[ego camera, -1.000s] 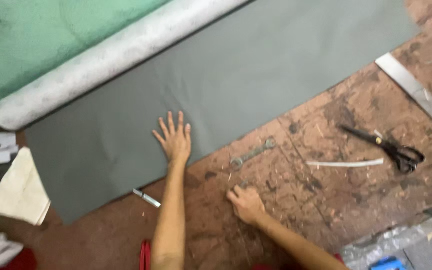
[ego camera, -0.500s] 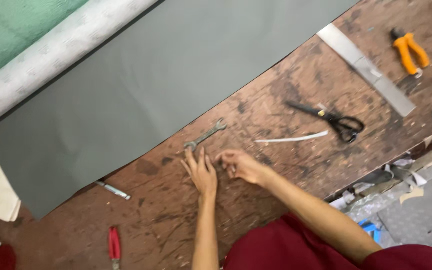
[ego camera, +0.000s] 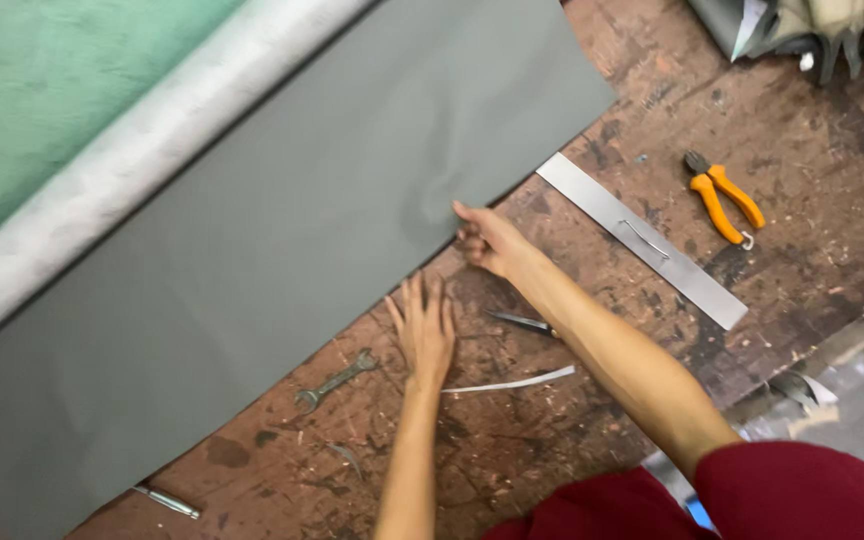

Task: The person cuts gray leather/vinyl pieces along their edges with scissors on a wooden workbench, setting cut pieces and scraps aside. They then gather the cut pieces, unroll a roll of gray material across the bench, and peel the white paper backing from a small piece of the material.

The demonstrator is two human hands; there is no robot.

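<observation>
A large grey sheet (ego camera: 282,230) lies unrolled across a worn brown worktable (ego camera: 802,230), fed from a whitish roll (ego camera: 142,160) at the upper left. My right hand (ego camera: 487,240) pinches the sheet's near edge with curled fingers. Flat on the table just below that edge is my left hand (ego camera: 422,325), fingers spread, holding nothing. A small spanner (ego camera: 337,380) lies left of my left hand. A thin white strip (ego camera: 512,382) lies to its right. Scissors (ego camera: 522,321) are mostly hidden under my right forearm.
A long metal ruler (ego camera: 642,240) lies diagonally right of my right hand. Orange-handled pliers (ego camera: 722,200) lie beyond it. A metal pen-like tool (ego camera: 167,500) sits at the sheet's lower left edge. Bundled fabric (ego camera: 822,30) fills the top right corner. The table's front edge runs lower right.
The view shifted right along the table. My right hand rose from the table to grip the sheet's edge. My left hand moved right, past the spanner.
</observation>
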